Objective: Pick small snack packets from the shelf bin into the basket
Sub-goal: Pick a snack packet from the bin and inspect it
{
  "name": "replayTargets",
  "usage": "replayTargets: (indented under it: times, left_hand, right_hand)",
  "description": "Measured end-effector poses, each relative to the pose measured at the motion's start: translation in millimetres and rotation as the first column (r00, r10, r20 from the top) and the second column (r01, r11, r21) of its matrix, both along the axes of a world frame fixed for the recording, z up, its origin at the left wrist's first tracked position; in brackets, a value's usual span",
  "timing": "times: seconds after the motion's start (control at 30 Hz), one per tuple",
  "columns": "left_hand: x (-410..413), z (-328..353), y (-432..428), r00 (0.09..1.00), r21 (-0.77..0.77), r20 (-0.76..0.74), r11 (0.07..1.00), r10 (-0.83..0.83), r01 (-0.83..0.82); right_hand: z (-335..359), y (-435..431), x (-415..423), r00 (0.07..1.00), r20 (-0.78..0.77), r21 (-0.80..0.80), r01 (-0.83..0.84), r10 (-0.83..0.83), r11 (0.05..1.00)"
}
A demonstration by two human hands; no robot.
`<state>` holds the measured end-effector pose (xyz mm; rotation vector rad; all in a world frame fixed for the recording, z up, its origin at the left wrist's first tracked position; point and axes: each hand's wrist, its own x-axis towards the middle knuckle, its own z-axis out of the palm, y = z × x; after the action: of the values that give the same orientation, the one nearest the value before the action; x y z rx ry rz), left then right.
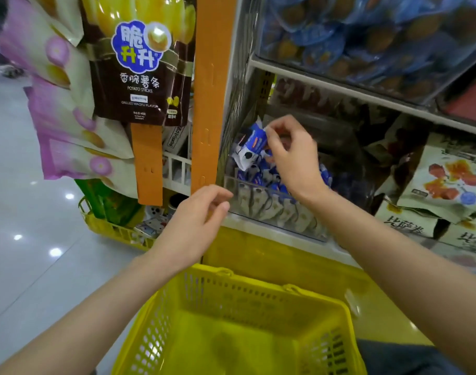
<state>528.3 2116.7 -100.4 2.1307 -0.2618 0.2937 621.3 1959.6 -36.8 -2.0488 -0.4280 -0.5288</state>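
Right hand [291, 155] pinches a blue packet [251, 140] by its top corner, just above the bin [272, 212]. Probably light, crinkly, slippery, so grab the sealed edge. Left hand [196, 220] loosely curled, empty, above the basket [150, 320].

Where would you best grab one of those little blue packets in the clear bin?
Probably by its upper end, from above: the packet sticks up out of the pile, the clear bin walls off its sides, and the right hand pinches it there.
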Motion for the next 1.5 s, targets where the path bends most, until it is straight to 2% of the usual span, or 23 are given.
replayTargets:
  times: [0.1,0.2,0.27,0.37,0.5,0.57,0.67,0.77,0.8,0.87,0.93,0.97,1.0,1.07,1.13,1.2,1.3,1.33,1.4,1.47,1.5]
  left_hand:
    - [-19.2,-6.5,-2.0,0.969,-0.320,-0.245,0.943,0.013,-0.094]
    - [-39.9,-14.7,-10.3,0.862,-0.528,-0.479,0.839,-0.163,-0.134]
    - [-50.6,-20.6,-18.6,0.786,-0.620,-0.546,0.771,-0.291,-0.145]
    - [-61.5,-30.1,-32.0,0.742,-0.623,-0.578,0.771,-0.339,-0.133]
    - [-66.0,-42.6,-42.7,0.810,-0.503,-0.558,0.851,-0.182,-0.155]
    - [-65.4,-44.5,-45.6,0.846,-0.463,-0.517,0.874,-0.131,-0.148]
    - [-64.1,-44.5,-48.1,0.868,-0.481,-0.490,0.855,-0.078,-0.194]
    - [-66.6,-45.0,-49.6,0.878,-0.493,-0.476,0.839,-0.040,-0.229]
    - [-67.9,-46.3,-50.0,0.881,-0.488,-0.471,0.842,-0.033,-0.230]
    - [-70.9,-46.6,-50.7,0.880,-0.478,-0.473,0.848,-0.030,-0.228]
    - [-73.6,-46.4,-50.4,0.876,-0.475,-0.481,0.850,-0.035,-0.226]
    - [-74.9,-45.9,-49.9,0.872,-0.488,-0.486,0.844,-0.050,-0.224]
    - [-75.9,-46.0,-49.6,0.866,-0.506,-0.495,0.835,-0.073,-0.218]
    - [-77.3,-47.2,-49.7,0.837,-0.506,-0.534,0.838,-0.120,-0.203]
    - [-77.9,-50.2,-52.7,0.809,-0.466,-0.573,0.864,-0.129,-0.192]
    - [-77.2,-51.1,-57.2,0.824,-0.477,-0.556,0.854,-0.110,-0.208]
    - [-71.2,-51.6,-58.2,0.861,-0.554,-0.505,0.787,-0.058,-0.272]
    - [-68.4,-53.1,-56.9,0.867,-0.567,-0.496,0.773,-0.043,-0.286]
    - [-64.5,-54.0,-55.0,0.870,-0.577,-0.492,0.755,-0.017,-0.312]
    - [-62.0,-56.1,-54.1,0.867,-0.555,-0.498,0.764,0.011,-0.328]
    - [-61.0,-57.3,-53.3,0.869,-0.524,-0.495,0.787,0.031,-0.327]
  right_hand:
    - [-11.0,-15.9,-49.9,0.985,-0.067,0.099,-0.153,0.160,0.983]
    - [-42.0,-30.7,-90.3,0.906,-0.280,0.219,-0.263,0.318,0.940]
    - [-62.6,-36.2,-110.7,0.814,-0.434,0.300,-0.275,0.387,0.913]
    - [-80.2,-39.2,-128.0,0.714,-0.573,0.390,-0.193,0.401,0.900]
    - [-90.2,-38.5,-133.5,0.672,-0.641,0.371,-0.150,0.370,0.917]
    - [-94.0,-37.0,-133.3,0.671,-0.646,0.374,-0.138,0.365,0.917]
    - [-98.7,-35.2,-132.3,0.672,-0.637,0.399,-0.132,0.378,0.907]
    - [-105.9,-35.2,-135.4,0.742,-0.563,0.357,-0.178,0.364,0.917]
    - [-108.4,-35.9,-137.7,0.801,-0.506,0.281,-0.199,0.321,0.939]
    - [-112.3,-39.3,-141.6,0.923,-0.319,0.025,-0.219,0.215,0.975]
    - [-112.0,-42.9,-143.9,0.971,-0.156,-0.176,-0.207,0.180,0.962]
    - [-111.4,-44.1,-144.8,0.975,-0.134,-0.200,-0.203,0.178,0.959]
    - [-111.7,-44.7,-145.5,0.974,-0.142,-0.180,-0.198,0.174,0.963]
    - [-111.8,-45.4,-146.2,0.962,-0.236,-0.024,-0.150,0.141,0.988]
    - [-109.9,-47.6,-143.7,0.910,-0.396,0.205,-0.041,0.121,0.978]
    - [-106.9,-52.4,-139.2,0.822,-0.550,0.366,0.074,0.151,0.928]
    - [-105.2,-58.3,-135.1,0.631,-0.699,0.560,0.187,0.338,0.807]
    - [-105.1,-59.0,-134.6,0.569,-0.724,0.590,0.219,0.390,0.777]
    - [-107.1,-60.4,-134.1,0.468,-0.774,0.573,0.229,0.427,0.787]
    - [-109.5,-61.0,-133.6,0.423,-0.820,0.483,0.149,0.386,0.863]
    - [-112.0,-61.5,-133.3,0.429,-0.839,0.405,0.079,0.336,0.911]
